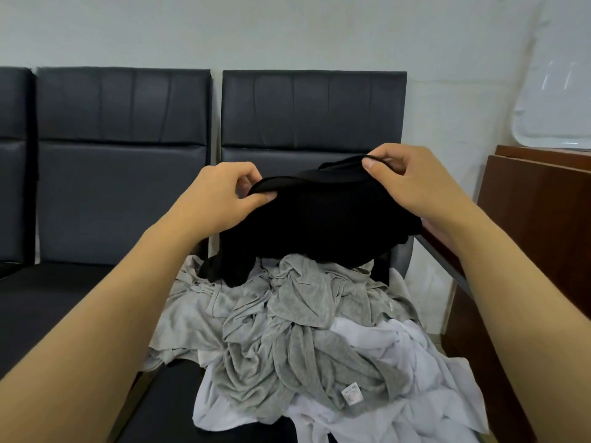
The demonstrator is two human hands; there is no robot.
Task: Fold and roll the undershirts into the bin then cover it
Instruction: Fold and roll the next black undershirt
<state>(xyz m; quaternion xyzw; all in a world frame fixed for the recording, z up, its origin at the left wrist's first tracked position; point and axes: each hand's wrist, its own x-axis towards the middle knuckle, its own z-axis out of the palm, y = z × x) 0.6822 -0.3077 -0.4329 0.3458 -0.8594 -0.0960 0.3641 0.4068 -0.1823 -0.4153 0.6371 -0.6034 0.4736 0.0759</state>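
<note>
Step in hand: Picking up and opening out one garment. This is judged to be the start of a fold, with no fold or roll yet made on it.
Left hand (220,195): Thumb and curled fingers (267,197) pinch the upper hem of the black soft-knit undershirt (319,219) at its left end.
Right hand (406,183): Thumb and curled fingers pinch the same hem at its right end, slightly higher than the left hand.
Garment held: The black undershirt hangs bunched between the two hands. Its lower part trails down and touches the heap below the fingers.
Remaining garments: A crumpled heap of grey knit undershirts (287,321) lies directly below the fingers. White cotton undershirts (415,378) lie under and nearer the person, below the right hand. None appears folded.
Support: The heap rests on the seat of a black padded leatherette chair (313,110), whose backrest stands beyond the fingers.
Bin: Not identified in view; its position cannot be told.
Possible cover: A translucent white plastic panel (556,100) leans on the wall up and to the right of the right hand; whether it is the bin cover cannot be told.
Next move calls for: Lifting the black undershirt clear of the heap, spreading it flat, then folding. A bare flat area is needed.
Obstruction: The heap occupies the seat under the fingers. The second black padded chair (121,123), left of the left hand, offers a bare seat.
Right side: A brown wooden cabinet (543,219) stands close beside the right forearm and limits outward reach.
Risk: The trailing hem may drag grey garments along.
</note>
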